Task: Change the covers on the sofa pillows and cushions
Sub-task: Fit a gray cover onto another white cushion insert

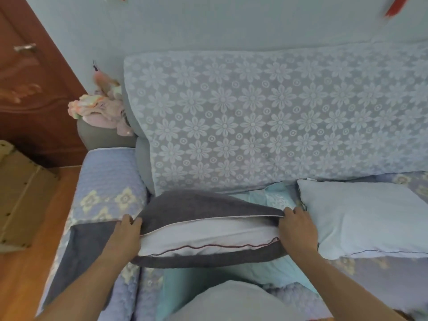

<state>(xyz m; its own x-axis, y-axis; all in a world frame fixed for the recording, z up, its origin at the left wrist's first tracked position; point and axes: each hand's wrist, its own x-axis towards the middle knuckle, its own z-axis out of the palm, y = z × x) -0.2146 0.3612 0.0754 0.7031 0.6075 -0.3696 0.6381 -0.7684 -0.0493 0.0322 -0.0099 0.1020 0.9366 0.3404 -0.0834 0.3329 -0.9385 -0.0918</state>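
A dark grey cushion cover [196, 206] lies on the sofa seat with its long side open towards me. Inside it shows a white inner pillow [208, 237] with a dark red seam. My left hand [126, 235] grips the cover's left corner, thumb on top. My right hand [297, 228] grips its right corner, fingers curled over the upper edge. A bare pale blue pillow [368, 218] lies to the right, touching my right hand's side.
A lace floral throw [266, 117] covers the sofa back. The quilted armrest [104, 181] is at the left, with crumpled pink clothes [102, 110] behind it. A cardboard box [20, 193] and a wooden door [27, 84] stand left. A turquoise cloth [273, 195] lies under the cushion.
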